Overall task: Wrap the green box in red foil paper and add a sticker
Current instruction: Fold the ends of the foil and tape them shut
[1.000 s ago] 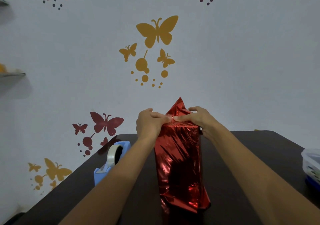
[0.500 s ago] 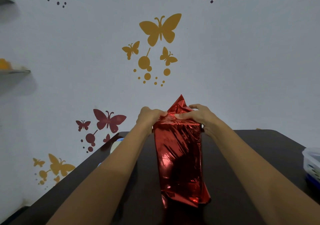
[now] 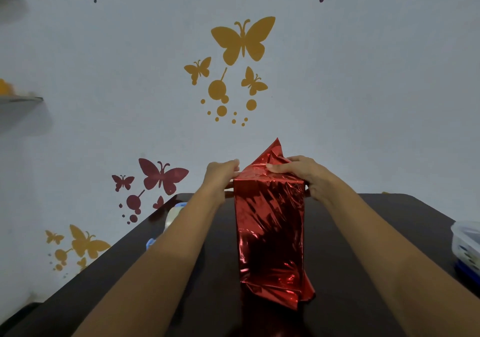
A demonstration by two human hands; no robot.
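Note:
A long box covered in shiny red foil paper (image 3: 270, 227) lies lengthways on the dark table (image 3: 363, 271), running away from me. No green of the box shows through the foil. At the far end the foil sticks up in a crumpled point. My left hand (image 3: 220, 177) presses against the far left corner of the foil there. My right hand (image 3: 301, 174) grips the far right corner, thumb on top of the fold. At the near end the foil hangs loose and wrinkled. No sticker is in view.
A blue tape dispenser (image 3: 174, 217) with clear tape sits at the table's left edge, mostly behind my left forearm. A white and blue plastic container (image 3: 467, 248) stands at the right edge. A pale wall with butterfly decals rises just behind the table.
My left hand has slid left, off the top of the fold to the far left corner. My left forearm now hides most of the tape dispenser. The right hand keeps its hold.

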